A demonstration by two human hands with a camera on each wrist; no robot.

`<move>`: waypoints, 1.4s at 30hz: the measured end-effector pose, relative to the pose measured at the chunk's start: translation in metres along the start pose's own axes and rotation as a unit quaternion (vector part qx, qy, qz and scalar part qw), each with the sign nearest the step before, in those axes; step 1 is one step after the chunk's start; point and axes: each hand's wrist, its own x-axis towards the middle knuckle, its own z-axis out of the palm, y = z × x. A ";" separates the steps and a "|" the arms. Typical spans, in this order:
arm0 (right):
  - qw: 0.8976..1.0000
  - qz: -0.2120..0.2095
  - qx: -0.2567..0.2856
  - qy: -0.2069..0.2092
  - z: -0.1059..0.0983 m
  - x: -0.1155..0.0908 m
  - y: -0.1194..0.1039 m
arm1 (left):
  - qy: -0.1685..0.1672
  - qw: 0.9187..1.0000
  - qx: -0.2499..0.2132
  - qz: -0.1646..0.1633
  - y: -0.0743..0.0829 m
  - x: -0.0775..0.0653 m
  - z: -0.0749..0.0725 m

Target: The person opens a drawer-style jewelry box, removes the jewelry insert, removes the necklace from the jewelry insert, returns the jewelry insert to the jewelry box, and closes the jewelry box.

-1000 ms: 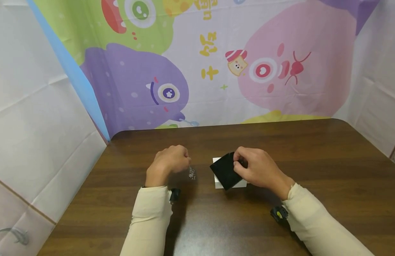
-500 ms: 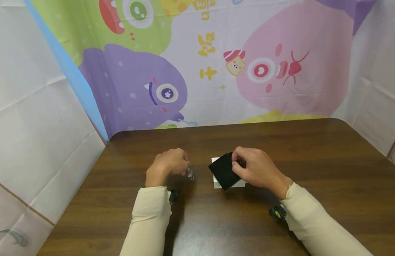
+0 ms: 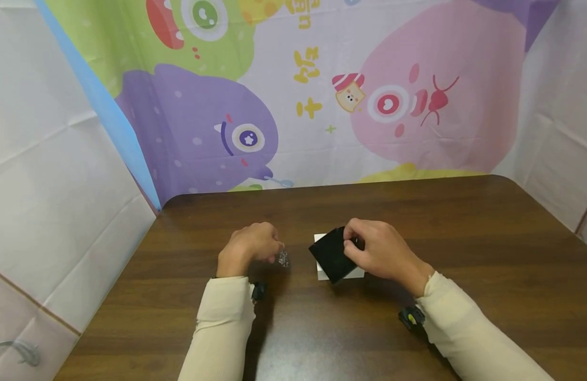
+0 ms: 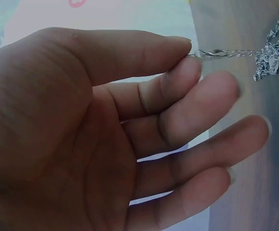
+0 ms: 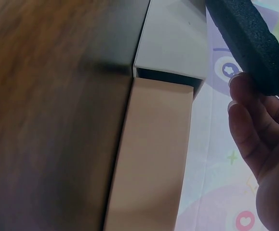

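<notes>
Between thumb and index fingertip, my left hand pinches one end of a thin silver chain. The rest of the chain dangles in a small bunch, left of a white box. My right hand grips a corner of a square black foam pad, tilted above the box and hiding most of its top. In the right wrist view the pad shows its thick edge. Below it the box has a pale section and a tan-looking section, with a dark gap between them.
Both hands work over a dark brown wooden table. A cloth with cartoon monsters hangs behind its far edge. Pale panels stand along the left and right sides.
My left hand has dipped slightly, and the chain hangs a little closer beneath its fingers. The right hand and the foam pad have stayed almost still over the box.
</notes>
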 end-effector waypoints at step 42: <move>0.997 0.015 0.068 0.033 -0.001 -0.001 0.003 | -0.041 0.993 -0.036 0.105 0.039 0.010 0.029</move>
